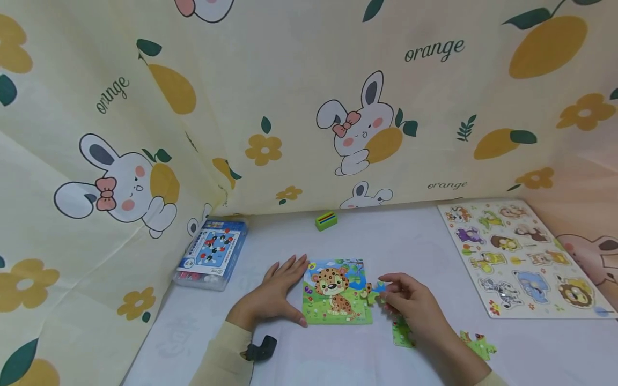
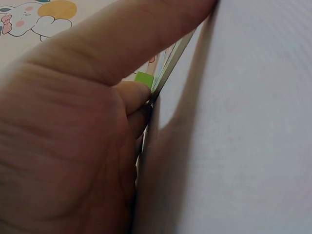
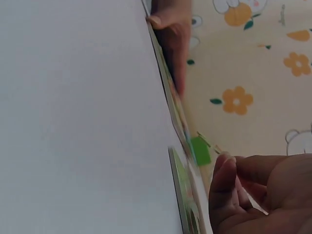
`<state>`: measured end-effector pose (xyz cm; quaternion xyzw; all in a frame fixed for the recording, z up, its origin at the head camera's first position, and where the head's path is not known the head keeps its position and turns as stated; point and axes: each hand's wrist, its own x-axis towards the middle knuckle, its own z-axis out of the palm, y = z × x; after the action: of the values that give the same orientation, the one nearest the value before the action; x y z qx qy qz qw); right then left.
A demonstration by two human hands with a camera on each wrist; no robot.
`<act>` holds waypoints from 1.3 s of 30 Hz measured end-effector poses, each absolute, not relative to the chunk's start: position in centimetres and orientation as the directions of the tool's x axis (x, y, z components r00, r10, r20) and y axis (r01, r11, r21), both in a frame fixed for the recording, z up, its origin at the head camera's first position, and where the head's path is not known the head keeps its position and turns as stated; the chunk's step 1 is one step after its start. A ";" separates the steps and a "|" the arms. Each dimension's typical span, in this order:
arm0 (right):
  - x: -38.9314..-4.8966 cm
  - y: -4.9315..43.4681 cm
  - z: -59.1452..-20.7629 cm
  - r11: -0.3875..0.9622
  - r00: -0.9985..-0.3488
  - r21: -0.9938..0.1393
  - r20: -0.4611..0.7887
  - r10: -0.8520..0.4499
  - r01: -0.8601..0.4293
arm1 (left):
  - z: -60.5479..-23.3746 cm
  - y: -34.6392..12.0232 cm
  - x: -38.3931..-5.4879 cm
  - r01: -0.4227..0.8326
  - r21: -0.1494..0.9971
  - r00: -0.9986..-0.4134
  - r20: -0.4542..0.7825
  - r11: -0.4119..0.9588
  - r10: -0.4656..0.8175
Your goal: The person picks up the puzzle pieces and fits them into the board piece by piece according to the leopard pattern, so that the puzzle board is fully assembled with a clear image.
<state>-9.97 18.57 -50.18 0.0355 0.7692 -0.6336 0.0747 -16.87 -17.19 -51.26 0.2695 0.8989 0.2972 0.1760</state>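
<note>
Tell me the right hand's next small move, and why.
Probably shift the pinched jigsaw piece slightly left over the leopard puzzle to try its fit: the right hand holds it at the puzzle's right edge, it bears spots like the leopard's, and the left hand rests at the left edge.

Cream, rabbit-patterned sheeting (image 1: 289, 80) behind and beside a whitish tabletop (image 1: 401, 241)

The white table (image 1: 318, 356) holds a leopard puzzle (image 1: 333, 292), loose pieces (image 1: 478, 347) — plus a green block (image 1: 326, 221), blue box (image 1: 212, 252), animal board (image 1: 552, 311).
</note>
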 end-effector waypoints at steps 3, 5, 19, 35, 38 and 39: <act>-10.4 17.5 -50.3 0.157 -0.986 -0.978 -0.152 -0.067 0.140 | -51.4 -17.2 -16.9 0.378 0.627 -0.794 -0.158 0.681 0.587; -10.7 16.9 -50.3 0.134 -0.985 -0.982 -0.146 -0.090 0.134 | -51.4 -17.2 -16.9 0.378 0.626 -0.794 -0.159 0.682 0.586; -11.7 13.9 -50.5 0.249 -0.988 -0.962 -0.132 -0.085 0.107 | -51.3 -17.2 -16.9 0.373 0.612 -0.797 -0.173 0.697 0.578; -11.5 16.2 -49.4 0.322 -0.992 -0.945 -0.096 -0.081 0.065 | -51.2 -17.2 -16.9 0.372 0.626 -0.795 -0.166 0.685 0.583; -11.2 16.9 -48.9 0.283 -0.991 -0.959 -0.061 -0.120 0.025 | -51.1 -17.2 -16.9 0.368 0.630 -0.796 -0.167 0.684 0.582; -11.1 17.2 -48.8 0.276 -0.990 -0.961 -0.047 -0.132 0.009 | -51.1 -17.2 -16.9 0.368 0.629 -0.797 -0.167 0.685 0.581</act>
<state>-11.06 17.20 -48.81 -0.0385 0.7965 -0.6006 0.0587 -16.89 -17.17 -51.07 0.2636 0.9001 0.2969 0.1795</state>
